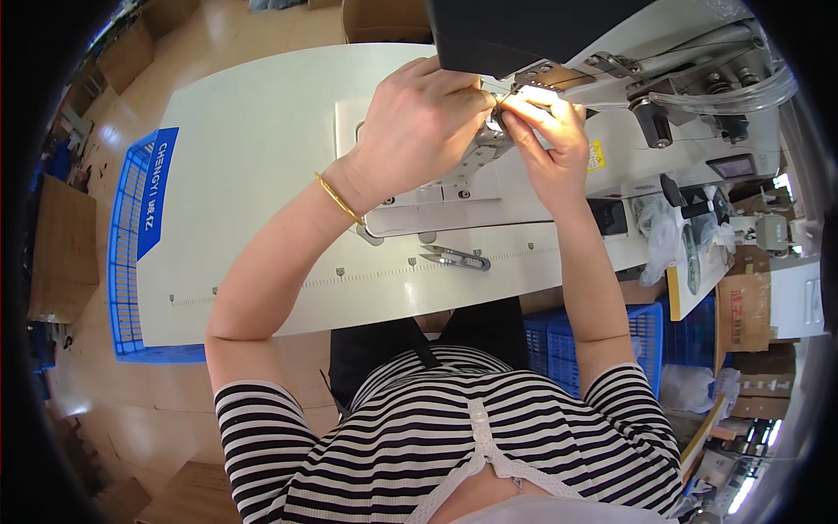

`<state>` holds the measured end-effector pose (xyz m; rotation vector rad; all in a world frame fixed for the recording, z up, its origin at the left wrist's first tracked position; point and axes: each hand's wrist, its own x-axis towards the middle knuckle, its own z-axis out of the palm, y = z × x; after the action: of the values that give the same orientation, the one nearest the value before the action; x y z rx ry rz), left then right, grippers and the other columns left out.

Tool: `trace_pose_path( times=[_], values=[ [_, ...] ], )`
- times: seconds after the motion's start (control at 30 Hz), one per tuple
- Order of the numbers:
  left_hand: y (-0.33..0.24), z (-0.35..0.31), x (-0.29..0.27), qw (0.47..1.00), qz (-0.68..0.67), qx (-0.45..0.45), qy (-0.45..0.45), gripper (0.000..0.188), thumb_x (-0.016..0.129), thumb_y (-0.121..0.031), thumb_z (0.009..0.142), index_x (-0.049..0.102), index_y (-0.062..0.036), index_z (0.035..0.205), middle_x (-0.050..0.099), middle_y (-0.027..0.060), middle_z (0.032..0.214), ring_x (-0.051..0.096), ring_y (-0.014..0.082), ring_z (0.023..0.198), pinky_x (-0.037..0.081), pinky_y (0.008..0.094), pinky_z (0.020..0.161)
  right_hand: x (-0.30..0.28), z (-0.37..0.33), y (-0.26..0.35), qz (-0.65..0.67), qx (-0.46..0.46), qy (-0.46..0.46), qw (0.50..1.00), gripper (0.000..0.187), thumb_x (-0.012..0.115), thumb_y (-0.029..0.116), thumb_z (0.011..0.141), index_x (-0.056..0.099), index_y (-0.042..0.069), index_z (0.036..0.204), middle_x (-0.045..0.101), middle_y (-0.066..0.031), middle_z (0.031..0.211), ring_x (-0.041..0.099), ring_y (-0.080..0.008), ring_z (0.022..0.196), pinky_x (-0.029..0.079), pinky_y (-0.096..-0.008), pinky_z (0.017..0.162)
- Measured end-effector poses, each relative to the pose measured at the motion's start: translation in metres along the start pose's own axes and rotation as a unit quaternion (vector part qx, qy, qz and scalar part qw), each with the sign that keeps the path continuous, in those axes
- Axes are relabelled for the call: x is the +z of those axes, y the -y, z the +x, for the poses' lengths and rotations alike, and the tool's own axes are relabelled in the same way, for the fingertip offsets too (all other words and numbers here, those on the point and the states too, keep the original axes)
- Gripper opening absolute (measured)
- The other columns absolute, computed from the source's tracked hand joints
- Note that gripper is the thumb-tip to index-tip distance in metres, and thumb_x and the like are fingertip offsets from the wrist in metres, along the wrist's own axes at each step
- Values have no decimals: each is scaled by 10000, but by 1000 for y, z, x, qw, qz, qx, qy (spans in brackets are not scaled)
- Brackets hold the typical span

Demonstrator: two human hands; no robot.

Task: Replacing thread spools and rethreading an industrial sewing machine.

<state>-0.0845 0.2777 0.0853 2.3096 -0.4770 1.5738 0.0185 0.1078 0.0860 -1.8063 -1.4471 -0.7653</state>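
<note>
Both hands are raised to the needle area of a sewing machine point(532, 35), under its dark head. My left hand point(419, 122), with a gold bracelet point(339, 199) on the wrist, has its fingers closed beside the needle. Close against it from the right, my right hand point(554, 140) pinches with thumb and forefinger. What either hand holds, perhaps something thin, is too small to make out. Beneath the fingers lies the metal plate point(463, 170) of the machine bed. A pair of thread snips point(456, 258) rests on the white table point(253, 113) below the hands.
A printed ruler scale point(375, 271) runs along the table's near edge. Blue plastic baskets point(127, 262) stand at the left and under the table at right. Thread guides point(655, 122) and a clear tube jut out at upper right. Cardboard boxes point(65, 249) stand on the floor.
</note>
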Motion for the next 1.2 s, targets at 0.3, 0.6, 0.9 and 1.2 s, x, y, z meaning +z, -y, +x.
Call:
trace_pose_path(
  times=[0.3, 0.6, 0.9, 1.2],
  values=[
    [1, -1, 3, 1000, 7, 0, 2, 87, 692, -52, 671, 633, -24, 730, 610, 58, 787, 584, 237, 719, 495, 351, 651, 0, -1, -1, 9, -2, 1, 1000, 172, 696, 52, 825, 723, 77, 993, 678, -38, 991, 560, -175, 950, 381, -294, 856],
    [2, -2, 2, 1000, 2, 0, -4, 95, 698, -54, 676, 643, -33, 750, 612, 52, 798, 588, 234, 733, 499, 341, 656, 1, -2, 0, 14, 0, 4, 1000, 172, 689, 49, 831, 718, 73, 1000, 666, -37, 998, 537, -181, 962, 375, -295, 876],
    [3, -2, 2, 1000, 6, 8, -6, 111, 700, -46, 670, 650, -35, 768, 633, 58, 842, 600, 237, 753, 503, 347, 671, 5, -1, -7, 6, -32, -23, 999, 186, 706, 116, 820, 726, 124, 1005, 676, -14, 975, 572, -164, 902, 356, -299, 820],
    [2, -1, 3, 1000, 15, 3, 10, 105, 703, -54, 666, 638, -32, 746, 632, 58, 840, 600, 239, 750, 503, 350, 670, 5, -2, -7, 2, -27, -22, 999, 181, 710, 123, 817, 725, 126, 998, 677, -10, 980, 566, -166, 891, 357, -299, 824]
  ],
)
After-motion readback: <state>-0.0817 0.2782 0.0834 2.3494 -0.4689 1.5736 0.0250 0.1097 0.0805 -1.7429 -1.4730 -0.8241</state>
